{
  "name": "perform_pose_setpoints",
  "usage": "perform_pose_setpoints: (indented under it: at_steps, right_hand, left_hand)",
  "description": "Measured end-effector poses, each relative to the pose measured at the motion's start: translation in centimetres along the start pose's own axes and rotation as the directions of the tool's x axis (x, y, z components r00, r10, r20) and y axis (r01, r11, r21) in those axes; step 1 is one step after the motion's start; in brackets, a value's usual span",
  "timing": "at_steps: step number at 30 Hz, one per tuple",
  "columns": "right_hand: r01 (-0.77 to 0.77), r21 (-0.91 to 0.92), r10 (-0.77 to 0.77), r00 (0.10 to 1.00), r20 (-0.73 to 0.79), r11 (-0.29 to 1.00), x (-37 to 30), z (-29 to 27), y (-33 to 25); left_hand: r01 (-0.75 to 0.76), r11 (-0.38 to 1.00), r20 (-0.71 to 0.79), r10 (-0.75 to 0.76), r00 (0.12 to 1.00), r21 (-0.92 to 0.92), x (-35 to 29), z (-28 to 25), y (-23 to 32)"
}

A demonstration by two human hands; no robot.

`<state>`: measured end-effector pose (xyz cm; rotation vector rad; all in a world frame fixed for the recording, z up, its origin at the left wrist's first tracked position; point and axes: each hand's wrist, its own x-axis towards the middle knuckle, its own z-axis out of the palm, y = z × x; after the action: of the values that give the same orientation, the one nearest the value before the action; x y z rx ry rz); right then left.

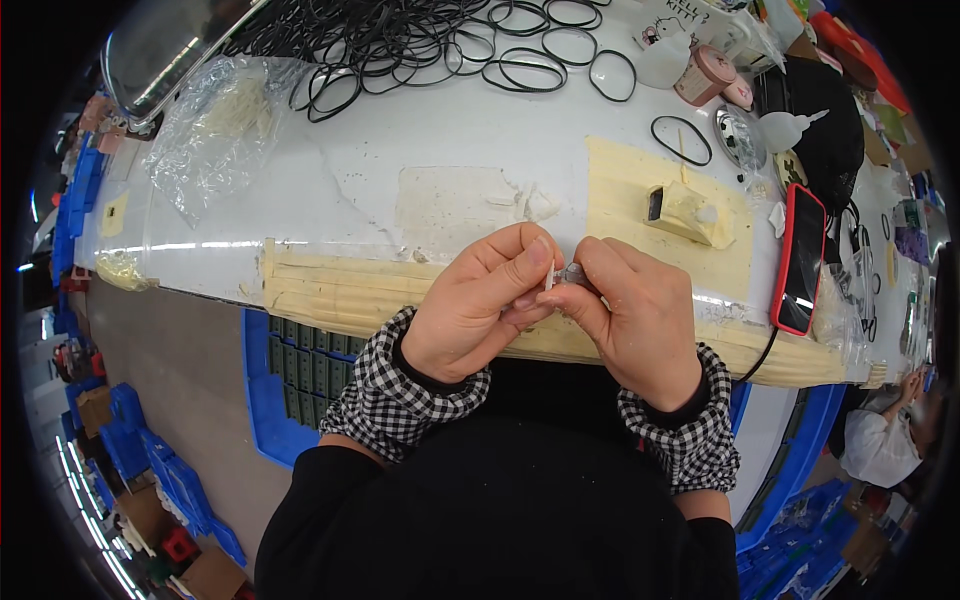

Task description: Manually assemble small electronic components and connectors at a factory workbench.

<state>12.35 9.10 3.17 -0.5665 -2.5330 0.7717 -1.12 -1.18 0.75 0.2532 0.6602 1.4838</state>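
Observation:
Close together above the table's front edge, my two hands meet fingertip to fingertip. My left hand [475, 300] pinches a thin, small white piece [549, 277] between thumb and fingers. Against it, the curled thumb and forefinger of my right hand [645, 315] grip a small grey piece [572, 275]. Fingers cover most of both pieces, so their exact kind cannot be made out. Beyond the right hand, a small yellow taped block [688, 215] with a dark opening sits on a patch of yellow tape [625, 175].
A heap of black rubber rings [350, 40] covers the far table, with a crinkled clear bag [215, 130] left of it. A red-cased phone [800, 260] lies right, its black cable hanging over the taped edge. Below, a blue crate [265, 400] holds green parts. A person in white [880, 445] is at far right.

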Motion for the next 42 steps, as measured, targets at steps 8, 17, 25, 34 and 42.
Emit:
perform_pose_setpoints:
  at_steps: [8,17,25,34,42]
  right_hand:
    - [0.007,0.000,-0.007,1.000,-0.029,1.000,0.1,0.1,-0.1]
    - [0.004,-0.018,-0.004,1.000,-0.013,1.000,0.1,0.1,0.0]
    - [-0.007,0.023,0.007,1.000,0.008,1.000,0.0,-0.1,0.0]
    - [-0.105,-0.077,0.086,0.973,-0.215,0.991,1.1,1.2,2.4]
    - [-0.032,-0.243,0.021,0.999,-0.047,0.969,1.3,2.5,1.9]
  left_hand:
    - [-0.014,1.000,0.000,0.014,1.000,-0.023,0.0,0.1,0.0]
    - [-0.011,1.000,-0.004,0.011,1.000,-0.014,0.0,0.2,0.1]
    - [-0.030,0.999,-0.018,0.031,0.999,0.040,0.0,0.0,-0.1]
    - [-0.265,0.960,-0.244,0.279,0.929,0.087,0.1,-0.8,1.2]
    - [-0.315,0.912,-0.284,0.385,0.878,0.261,-0.2,-0.5,1.1]
